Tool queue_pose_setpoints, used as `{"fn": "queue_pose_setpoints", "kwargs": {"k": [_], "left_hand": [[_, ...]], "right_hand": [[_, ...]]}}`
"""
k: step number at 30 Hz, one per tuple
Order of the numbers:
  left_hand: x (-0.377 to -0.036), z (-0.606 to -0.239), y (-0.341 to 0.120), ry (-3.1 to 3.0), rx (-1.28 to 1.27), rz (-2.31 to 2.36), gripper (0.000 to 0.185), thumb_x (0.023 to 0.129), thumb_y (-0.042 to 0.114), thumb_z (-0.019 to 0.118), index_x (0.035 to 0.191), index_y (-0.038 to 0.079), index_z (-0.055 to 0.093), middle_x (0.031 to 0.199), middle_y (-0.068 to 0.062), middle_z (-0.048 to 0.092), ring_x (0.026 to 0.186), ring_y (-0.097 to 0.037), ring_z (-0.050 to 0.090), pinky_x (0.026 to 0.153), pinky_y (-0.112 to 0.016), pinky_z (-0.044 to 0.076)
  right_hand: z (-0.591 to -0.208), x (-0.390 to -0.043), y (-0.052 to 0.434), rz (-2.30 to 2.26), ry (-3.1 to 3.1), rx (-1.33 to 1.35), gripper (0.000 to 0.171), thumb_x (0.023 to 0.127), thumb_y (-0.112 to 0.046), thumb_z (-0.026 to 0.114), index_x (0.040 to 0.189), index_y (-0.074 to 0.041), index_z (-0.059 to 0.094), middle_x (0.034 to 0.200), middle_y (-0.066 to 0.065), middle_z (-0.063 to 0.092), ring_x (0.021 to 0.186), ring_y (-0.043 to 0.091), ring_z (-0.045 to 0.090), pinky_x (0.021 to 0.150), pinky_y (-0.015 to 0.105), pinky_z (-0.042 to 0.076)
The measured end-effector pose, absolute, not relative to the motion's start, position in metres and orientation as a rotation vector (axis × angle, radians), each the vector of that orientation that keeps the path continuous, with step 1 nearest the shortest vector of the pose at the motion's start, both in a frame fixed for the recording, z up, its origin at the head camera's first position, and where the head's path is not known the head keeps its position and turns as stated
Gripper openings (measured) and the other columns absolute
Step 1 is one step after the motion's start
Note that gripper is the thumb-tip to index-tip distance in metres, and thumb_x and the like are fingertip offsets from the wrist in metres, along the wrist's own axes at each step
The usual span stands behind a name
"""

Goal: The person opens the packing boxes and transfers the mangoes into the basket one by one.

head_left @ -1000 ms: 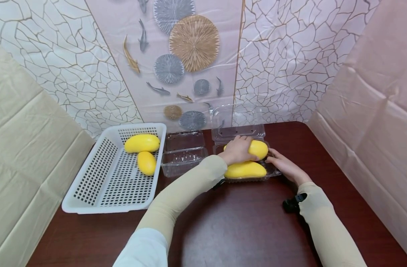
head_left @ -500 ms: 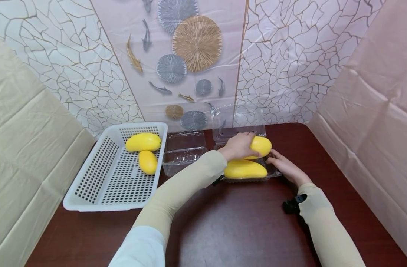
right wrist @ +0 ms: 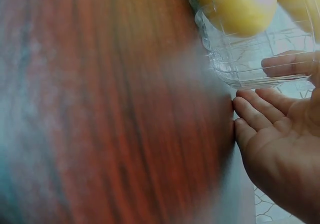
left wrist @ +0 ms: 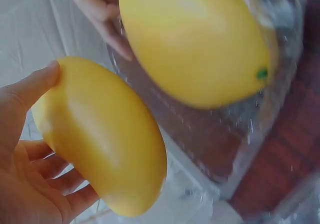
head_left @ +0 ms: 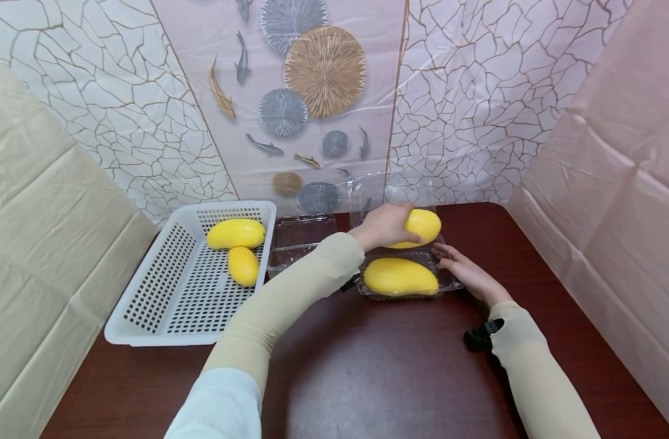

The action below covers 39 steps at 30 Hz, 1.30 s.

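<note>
surface: dark wood table [head_left: 378, 378] | on it: white basket [head_left: 147, 317]; two clear clamshell boxes [head_left: 304, 235], [head_left: 449, 281]

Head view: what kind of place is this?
Probably a staged recording booth: patterned plastic sheeting walls in a dark wooden table holding a white basket and clear clamshell boxes of yellow mangoes.

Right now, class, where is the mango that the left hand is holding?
In the head view, the mango is in the left hand, raised just above the far end of the clear plastic box, behind the second mango.
</note>
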<state>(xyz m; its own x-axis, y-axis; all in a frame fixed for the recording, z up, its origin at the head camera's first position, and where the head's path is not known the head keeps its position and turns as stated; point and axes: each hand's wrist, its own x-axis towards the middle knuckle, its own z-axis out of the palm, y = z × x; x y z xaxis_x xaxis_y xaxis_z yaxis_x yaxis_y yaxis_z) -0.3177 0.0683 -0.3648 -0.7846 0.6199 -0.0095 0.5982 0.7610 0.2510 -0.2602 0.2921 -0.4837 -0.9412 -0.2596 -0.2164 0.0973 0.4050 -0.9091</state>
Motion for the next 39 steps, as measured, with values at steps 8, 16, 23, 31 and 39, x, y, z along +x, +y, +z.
{"fn": "queue_pose_setpoints", "kwargs": {"k": [8, 16, 23, 31, 39], "left_hand": [[-0.332, -0.341, 0.031, 2.920, 0.975, 0.357, 0.074, 0.088, 0.055, 0.072, 0.142, 0.010, 0.051, 0.124, -0.003, 0.063, 0.103, -0.019, 0.062, 0.086, -0.036, 0.052], [-0.343, -0.330, -0.016, 2.977, 0.859, 0.414, 0.074, 0.087, 0.052, 0.075, 0.143, 0.010, 0.051, 0.125, -0.006, 0.063, 0.106, -0.023, 0.061, 0.089, -0.041, 0.052], [-0.348, -0.329, -0.067, 3.027, 0.725, 0.391, 0.074, 0.085, 0.053, 0.076, 0.140, 0.009, 0.052, 0.119, -0.009, 0.065, 0.105, -0.029, 0.062, 0.089, -0.048, 0.052], [-0.355, -0.325, -0.135, 3.043, 0.620, 0.470, 0.080, 0.085, 0.043, 0.079, 0.144, -0.001, 0.047, 0.133, -0.019, 0.058, 0.115, -0.035, 0.057, 0.099, -0.050, 0.047], [-0.341, -0.322, -0.198, 3.031, 0.428, 0.583, 0.075, 0.089, 0.035, 0.077, 0.142, -0.007, 0.044, 0.124, -0.024, 0.059, 0.105, -0.038, 0.059, 0.093, -0.053, 0.049]], "right_hand": [[-0.485, -0.261, 0.291, -1.549, 2.371, -0.145, 0.066, 0.104, -0.011, 0.041, 0.161, -0.001, 0.009, 0.164, 0.026, 0.013, 0.148, 0.046, 0.017, 0.114, 0.064, 0.021], [-0.485, -0.262, 0.293, -1.528, 2.384, -0.136, 0.065, 0.106, -0.014, 0.040, 0.161, -0.003, 0.008, 0.165, 0.024, 0.012, 0.145, 0.048, 0.020, 0.114, 0.066, 0.020], [-0.487, -0.261, 0.293, -1.527, 2.375, -0.157, 0.065, 0.106, -0.013, 0.039, 0.161, -0.002, 0.006, 0.165, 0.026, 0.010, 0.146, 0.048, 0.017, 0.114, 0.068, 0.017], [-0.487, -0.264, 0.293, -1.528, 2.378, -0.133, 0.065, 0.106, -0.013, 0.039, 0.161, -0.003, 0.007, 0.165, 0.024, 0.011, 0.145, 0.048, 0.021, 0.114, 0.067, 0.017], [-0.488, -0.265, 0.291, -1.516, 2.380, -0.119, 0.066, 0.105, -0.013, 0.041, 0.161, -0.003, 0.007, 0.165, 0.024, 0.012, 0.146, 0.047, 0.021, 0.115, 0.066, 0.019]]}}
